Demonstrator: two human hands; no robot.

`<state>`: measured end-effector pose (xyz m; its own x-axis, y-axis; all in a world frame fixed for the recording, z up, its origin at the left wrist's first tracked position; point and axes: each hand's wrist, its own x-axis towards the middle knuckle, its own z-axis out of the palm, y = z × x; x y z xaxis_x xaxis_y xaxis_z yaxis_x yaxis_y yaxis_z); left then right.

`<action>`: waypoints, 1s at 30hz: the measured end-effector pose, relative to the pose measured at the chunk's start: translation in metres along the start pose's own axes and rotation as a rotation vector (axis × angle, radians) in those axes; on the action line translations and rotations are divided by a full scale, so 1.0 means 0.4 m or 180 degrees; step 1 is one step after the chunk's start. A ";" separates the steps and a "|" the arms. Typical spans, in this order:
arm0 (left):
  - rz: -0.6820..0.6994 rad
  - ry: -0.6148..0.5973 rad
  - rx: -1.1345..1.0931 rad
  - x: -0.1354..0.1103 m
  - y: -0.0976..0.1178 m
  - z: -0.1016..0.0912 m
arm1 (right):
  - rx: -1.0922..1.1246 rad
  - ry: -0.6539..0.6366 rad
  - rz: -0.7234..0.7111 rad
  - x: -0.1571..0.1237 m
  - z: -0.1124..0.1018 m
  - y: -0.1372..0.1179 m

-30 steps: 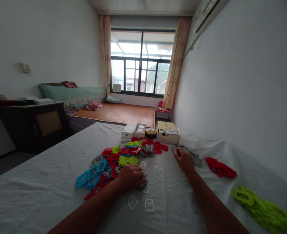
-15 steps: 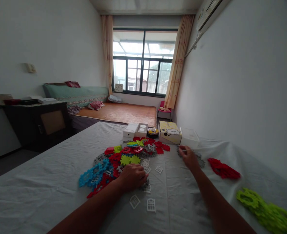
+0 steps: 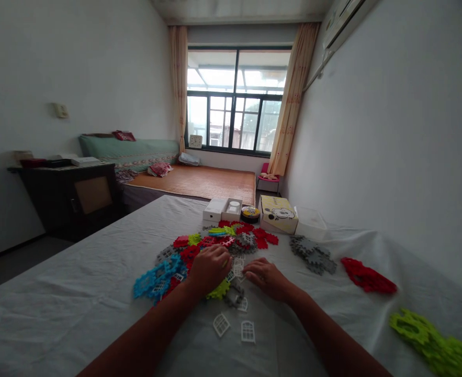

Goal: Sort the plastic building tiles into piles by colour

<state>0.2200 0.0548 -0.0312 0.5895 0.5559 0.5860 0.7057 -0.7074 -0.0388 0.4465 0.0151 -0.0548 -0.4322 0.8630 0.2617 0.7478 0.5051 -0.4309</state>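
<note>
A heap of flat interlocking plastic tiles (image 3: 215, 246) in red, blue, grey and yellow-green lies on the white-clothed table (image 3: 77, 303). My left hand (image 3: 210, 267) rests on the near edge of the heap with its fingers curled down over some tiles. A yellow-green tile (image 3: 220, 290) shows just under it. My right hand (image 3: 266, 276) lies flat on the cloth beside it, fingers stretched towards small white window-shaped pieces (image 3: 236, 267). Two more white window pieces (image 3: 234, 329) lie loose nearer to me.
To the right lie sorted groups: grey tiles (image 3: 313, 254), red tiles (image 3: 366, 277), yellow-green tiles (image 3: 430, 335). At the table's far edge stand white boxes (image 3: 223, 209), a round tin (image 3: 250, 212), a yellow cartoon box (image 3: 280, 213) and a white container (image 3: 311, 222). A dark cabinet (image 3: 74, 196) stands left.
My right hand has left the grey tiles at the right and come back to the middle, beside my left hand. My left hand has shifted slightly further into the heap.
</note>
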 end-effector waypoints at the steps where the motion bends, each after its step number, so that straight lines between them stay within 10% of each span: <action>1: -0.0175 0.0031 0.0047 0.005 -0.016 0.000 | 0.0083 0.0144 0.0040 0.003 -0.002 0.007; 7: -0.0983 -0.0740 0.0217 0.002 -0.098 0.027 | 0.0256 0.0829 0.0672 0.018 0.012 0.051; 23: 0.0526 -0.1231 -0.0880 -0.012 -0.003 -0.032 | 0.0728 0.1342 0.0725 0.017 0.017 0.061; 30: 0.0400 -0.1054 -0.0803 -0.013 0.006 -0.023 | 0.0902 0.1111 0.0404 0.021 0.006 0.009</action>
<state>0.2149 0.0463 -0.0267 0.7880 0.5396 0.2963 0.5265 -0.8402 0.1299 0.4445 0.0244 -0.0562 -0.1143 0.8879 0.4456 0.5956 0.4202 -0.6846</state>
